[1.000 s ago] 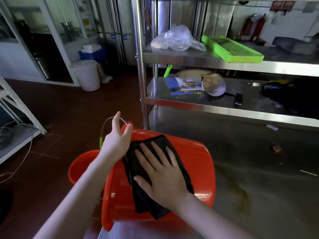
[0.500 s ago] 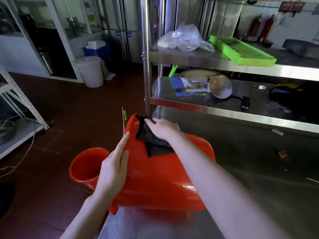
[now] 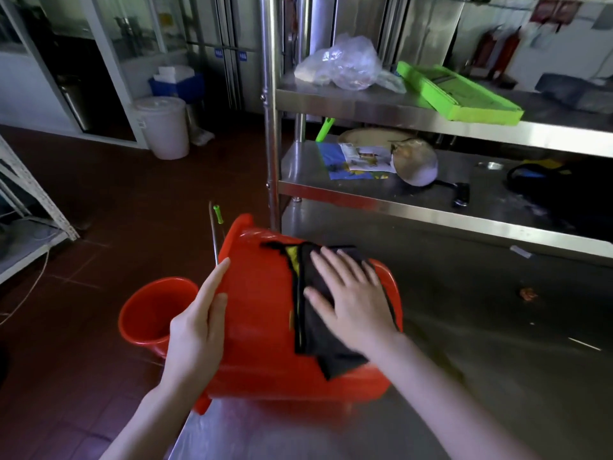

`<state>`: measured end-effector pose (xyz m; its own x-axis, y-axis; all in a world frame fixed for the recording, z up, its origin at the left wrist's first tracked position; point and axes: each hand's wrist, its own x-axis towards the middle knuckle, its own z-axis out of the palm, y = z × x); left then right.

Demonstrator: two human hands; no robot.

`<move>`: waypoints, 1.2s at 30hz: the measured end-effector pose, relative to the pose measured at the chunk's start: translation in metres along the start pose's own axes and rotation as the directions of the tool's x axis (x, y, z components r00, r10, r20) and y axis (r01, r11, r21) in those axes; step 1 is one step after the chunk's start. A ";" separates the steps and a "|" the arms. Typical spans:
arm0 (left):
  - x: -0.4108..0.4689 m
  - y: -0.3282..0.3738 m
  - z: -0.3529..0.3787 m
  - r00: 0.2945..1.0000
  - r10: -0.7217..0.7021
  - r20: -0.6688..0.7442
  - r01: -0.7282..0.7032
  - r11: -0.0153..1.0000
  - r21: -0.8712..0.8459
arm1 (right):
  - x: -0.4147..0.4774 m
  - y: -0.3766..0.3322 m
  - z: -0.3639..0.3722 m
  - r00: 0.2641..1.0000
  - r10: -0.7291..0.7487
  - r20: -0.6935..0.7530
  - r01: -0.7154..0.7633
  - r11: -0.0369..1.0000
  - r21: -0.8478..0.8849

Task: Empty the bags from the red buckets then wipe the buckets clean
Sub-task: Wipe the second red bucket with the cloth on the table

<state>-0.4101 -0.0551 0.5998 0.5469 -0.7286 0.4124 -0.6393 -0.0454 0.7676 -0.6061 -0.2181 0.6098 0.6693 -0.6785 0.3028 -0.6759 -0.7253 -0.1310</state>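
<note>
Commercial kitchen back room: stainless steel shelving (image 3: 381,109) over a steel worktop (image 3: 464,293), tiled floor (image 3: 99,210), lidded white bin (image 3: 164,127).

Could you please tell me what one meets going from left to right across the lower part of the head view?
Red bucket on the floor → left hand → red bucket on its side → black cloth → right hand → steel table.
</note>
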 end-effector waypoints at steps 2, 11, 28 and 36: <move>-0.004 -0.001 0.002 1.000 -0.003 -0.019 0.004 1.000 0.009 | 0.035 0.025 -0.002 0.974 0.169 0.150 -0.177 0.983 0.039; 0.016 0.005 0.002 0.999 -0.049 0.008 0.049 0.999 0.000 | 0.050 0.078 -0.004 0.864 0.300 0.405 -0.417 0.876 0.241; 0.100 0.003 -0.005 0.940 -0.335 0.068 0.334 0.942 0.025 | -0.044 -0.089 0.050 0.983 -0.151 -0.104 0.145 0.987 -0.066; 0.049 -0.019 -0.005 0.983 -0.150 -0.103 0.145 0.988 -0.058 | 0.045 -0.098 0.033 0.994 0.043 -0.103 -0.038 0.998 0.048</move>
<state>-0.3687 -0.0867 0.6077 0.6892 -0.6395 0.3406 -0.5210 -0.1107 0.8464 -0.4998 -0.1816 0.6054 0.6044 -0.6931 0.3928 -0.6853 -0.7038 -0.1874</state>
